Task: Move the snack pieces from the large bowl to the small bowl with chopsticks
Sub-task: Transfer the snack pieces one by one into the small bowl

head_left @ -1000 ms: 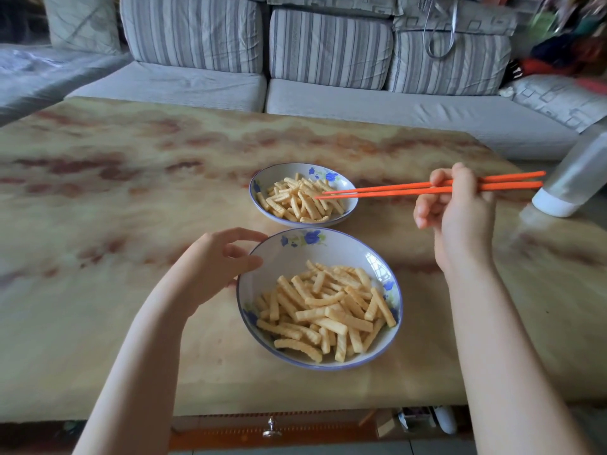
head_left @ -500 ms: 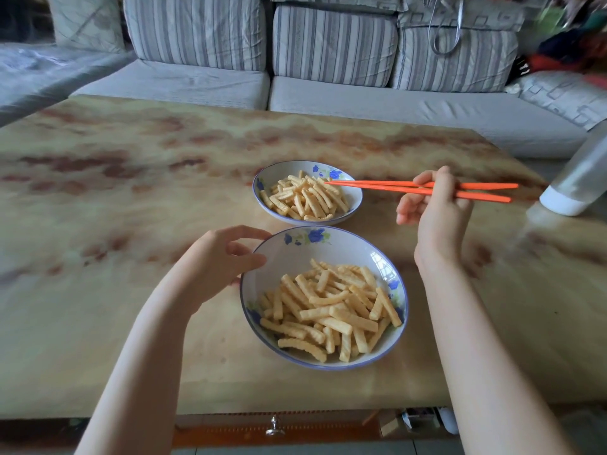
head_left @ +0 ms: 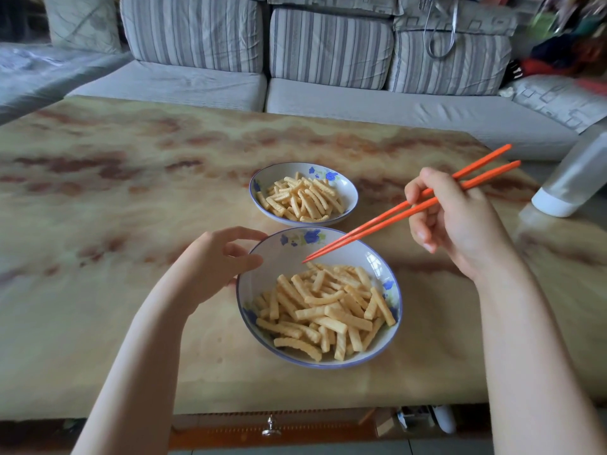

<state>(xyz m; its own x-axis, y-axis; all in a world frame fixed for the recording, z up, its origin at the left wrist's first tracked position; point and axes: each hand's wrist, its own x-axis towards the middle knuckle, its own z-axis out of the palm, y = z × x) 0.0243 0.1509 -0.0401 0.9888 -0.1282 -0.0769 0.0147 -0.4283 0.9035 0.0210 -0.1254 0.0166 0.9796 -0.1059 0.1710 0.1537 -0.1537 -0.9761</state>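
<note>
Sofa (head_left: 328, 93) at back, well beyond all fingertips. Marbled table (head_left: 131, 192) under both hands. Large bowl (head_left: 285, 254) just R of L hand (head_left: 213, 267); thumb + index curled onto its L rim, gripping it. Small bowl (head_left: 348, 188) beyond L fingers, just past large bowl. R hand (head_left: 460, 224) clenched round orange chopsticks (head_left: 394, 213). Tips close together, nothing betw. them, down-left of R fingers, inside large bowl's far wall, just above snack pieces (head_left: 325, 313). More pieces in small bowl.

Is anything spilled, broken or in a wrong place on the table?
Nothing stands out. The snack pieces lie inside the large bowl and the small bowl, none on the table, and both bowls stand upright.
</note>
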